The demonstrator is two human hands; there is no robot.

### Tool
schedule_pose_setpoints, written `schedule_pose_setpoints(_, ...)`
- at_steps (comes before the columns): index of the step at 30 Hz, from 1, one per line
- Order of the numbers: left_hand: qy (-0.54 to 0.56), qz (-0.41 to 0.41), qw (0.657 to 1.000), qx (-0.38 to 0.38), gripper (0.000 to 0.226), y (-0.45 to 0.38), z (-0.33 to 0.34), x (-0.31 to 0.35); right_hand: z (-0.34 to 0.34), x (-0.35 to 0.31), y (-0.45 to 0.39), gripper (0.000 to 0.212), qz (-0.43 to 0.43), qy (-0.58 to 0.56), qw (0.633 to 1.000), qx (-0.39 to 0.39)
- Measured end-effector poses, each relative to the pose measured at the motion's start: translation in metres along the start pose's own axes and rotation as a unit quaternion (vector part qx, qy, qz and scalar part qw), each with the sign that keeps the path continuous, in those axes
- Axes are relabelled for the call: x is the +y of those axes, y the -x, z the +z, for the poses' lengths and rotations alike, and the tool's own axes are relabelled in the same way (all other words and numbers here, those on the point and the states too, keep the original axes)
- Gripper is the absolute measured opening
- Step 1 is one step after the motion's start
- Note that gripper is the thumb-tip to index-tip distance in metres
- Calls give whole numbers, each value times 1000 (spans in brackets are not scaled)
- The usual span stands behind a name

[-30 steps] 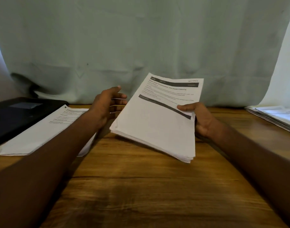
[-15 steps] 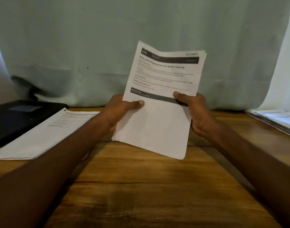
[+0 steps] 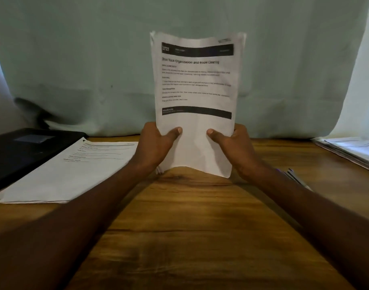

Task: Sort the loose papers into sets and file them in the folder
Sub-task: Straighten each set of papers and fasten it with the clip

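Upright, paper stack [image 3: 195, 84] in both hands [image 3: 156, 145], beside black folder [image 3: 22, 149].

I see a white paper stack [image 3: 195, 143] printed in black text with two black bands. The desk [image 3: 190, 237] is brown streaked woodgrain. At its left edge lies a black folder [image 3: 22, 151]; the curtain [image 3: 85, 49] behind is pale green.

The frame's right edge cuts off the right paper pile [image 3: 355, 152], while the sheaf [image 3: 195, 101] hides both hands' fingers, probably curled behind.
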State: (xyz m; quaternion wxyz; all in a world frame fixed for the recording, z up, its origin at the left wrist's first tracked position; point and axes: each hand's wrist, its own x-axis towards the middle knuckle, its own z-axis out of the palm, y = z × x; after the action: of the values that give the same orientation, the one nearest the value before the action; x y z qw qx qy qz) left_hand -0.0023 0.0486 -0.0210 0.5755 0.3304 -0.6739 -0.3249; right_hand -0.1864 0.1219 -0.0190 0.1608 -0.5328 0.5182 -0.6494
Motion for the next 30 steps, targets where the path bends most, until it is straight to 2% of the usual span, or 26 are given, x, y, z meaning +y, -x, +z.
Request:
schedule_pose_setpoints(6,22,-16,999,-26,46,-5,-5,3,-6,-6,-5,24,32,-24,999,-19)
schedule_pose_setpoints(8,17,-54,997,-43,48,-9,-9,2,-12,-11,-9,21,99,-114,987,-50)
schedule_pose_setpoints(10,42,-94,993,-60,47,-10,-12,2,-23,-14,-14,29,175,-216,957,-81)
schedule_pose_setpoints(12,88,-133,982,-105,41,-9,-13,3,-35,-14,-20,38,197,-250,943,-96)
schedule_pose_setpoints(16,151,-212,926,-273,42,-1,-9,7,-51,-1,-24,41,215,-268,933,-105)
schedule_pose_setpoints(19,145,-236,902,-332,44,1,-8,7,-54,7,-25,44,228,-266,929,-115)
schedule_pose_setpoints(22,149,-220,916,-299,38,-3,-12,6,-51,13,-23,46,254,-235,929,-132)
schedule_pose_setpoints(26,163,-239,948,-132,25,-18,-14,-9,-38,16,-18,51,294,-188,920,-179)
schedule_pose_setpoints(28,175,-266,945,-71,16,-21,-13,-18,-33,11,-15,46,300,-159,917,-207)
schedule_pose_setpoints(30,189,-285,938,-63,15,-20,-13,-23,-32,5,-13,37,303,-147,915,-223)
